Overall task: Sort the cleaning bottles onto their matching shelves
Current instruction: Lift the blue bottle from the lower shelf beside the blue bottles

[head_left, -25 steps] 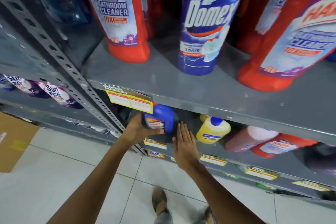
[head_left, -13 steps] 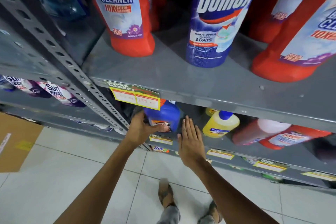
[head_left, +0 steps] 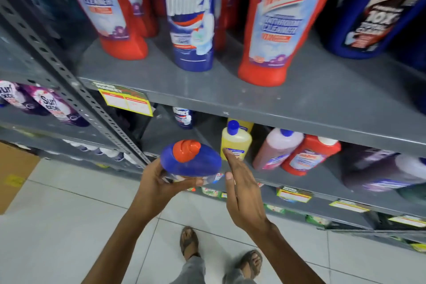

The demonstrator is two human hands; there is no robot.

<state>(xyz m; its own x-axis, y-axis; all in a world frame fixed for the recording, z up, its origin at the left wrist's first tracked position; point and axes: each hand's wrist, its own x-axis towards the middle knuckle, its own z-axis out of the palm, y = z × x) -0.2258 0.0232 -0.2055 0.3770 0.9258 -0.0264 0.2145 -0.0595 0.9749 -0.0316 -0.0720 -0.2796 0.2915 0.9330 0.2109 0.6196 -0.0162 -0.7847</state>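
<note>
The left hand (head_left: 159, 182) grips a blue bottle (head_left: 191, 161) with an orange-red cap (head_left: 185, 151), fingers wrapped under its body and the thumb along its near side, so the bottle is held clear of the racking, out in front of the lower shelf (head_left: 322, 182) with its cap turned up toward the camera. The right hand (head_left: 242, 185) is just to the right of the bottle, open and flat with the fingers straight and together, palm facing the bottle; whether its fingertips touch the bottle cannot be told. Directly beyond the right hand's fingertips, on the lower shelf, stands a yellow bottle (head_left: 235, 143) with a blue cap, and to the right of that hand lie a pink bottle (head_left: 276, 150) and a red bottle (head_left: 309, 155), tilted with their caps toward the back. Further back beyond the held bottle, deep on the same shelf, a small Domex bottle (head_left: 183, 117) stands upright. Above both hands, the upper shelf (head_left: 299, 104) carries a tall blue Domex bottle (head_left: 191, 18) between red Harpic bottles (head_left: 274, 23), with a dark blue bottle (head_left: 373, 11) at the far right. A yellow price tag (head_left: 126, 101) hangs on the upper shelf's front edge, above and left of the left hand. Below the hands is the tiled floor (head_left: 69, 226) and the person's sandalled feet (head_left: 189, 241). Well to the left of the left hand, purple Surf Excel pouches (head_left: 53, 106) lie on a neighbouring shelf, and a cardboard box (head_left: 13, 175) sits on the floor.
</note>
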